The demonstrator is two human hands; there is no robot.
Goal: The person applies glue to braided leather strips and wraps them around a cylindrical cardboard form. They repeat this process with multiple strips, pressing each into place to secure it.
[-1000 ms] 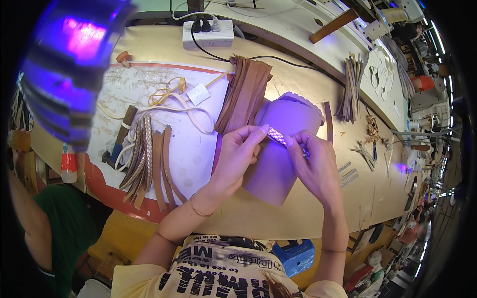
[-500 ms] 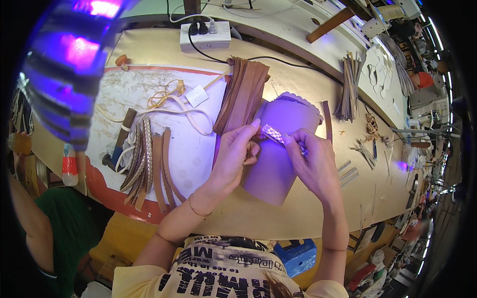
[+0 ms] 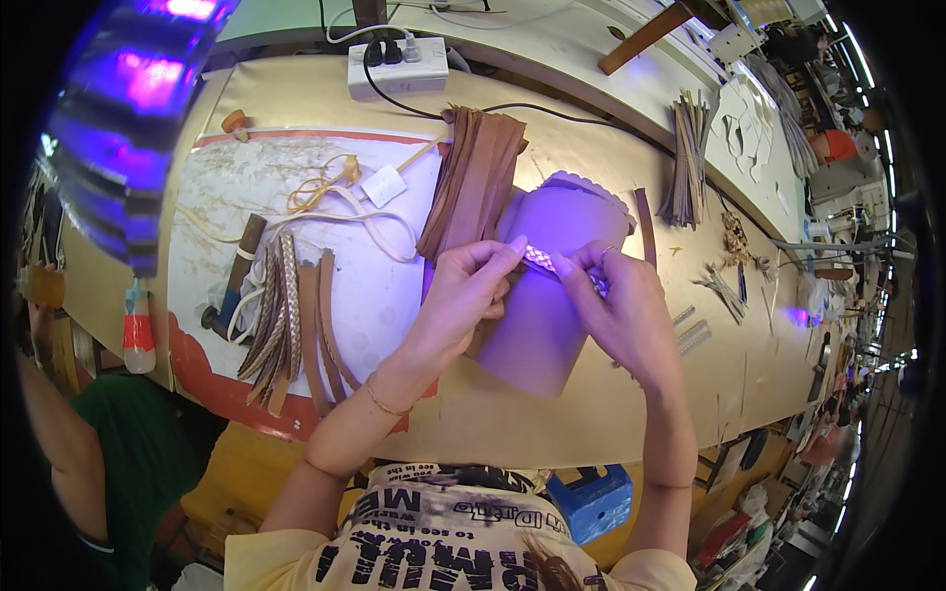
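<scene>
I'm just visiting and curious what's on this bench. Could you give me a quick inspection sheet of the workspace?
Surface: long tan workbench with a white mat.
Job's things: braided strip over a scalloped leather piece.
Clutter: brown leather strips, braided bands, cord.
Grippers: left hand and right hand both pinch the braided strip.
Cables: black lead from a white power strip.
Surroundings: person in green at left.

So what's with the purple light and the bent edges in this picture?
Head view: a violet cast lights the leather panel and braided strip between the left hand and right hand; a purple blurred glare fills the upper left; the fisheye bends the table edge.
</scene>
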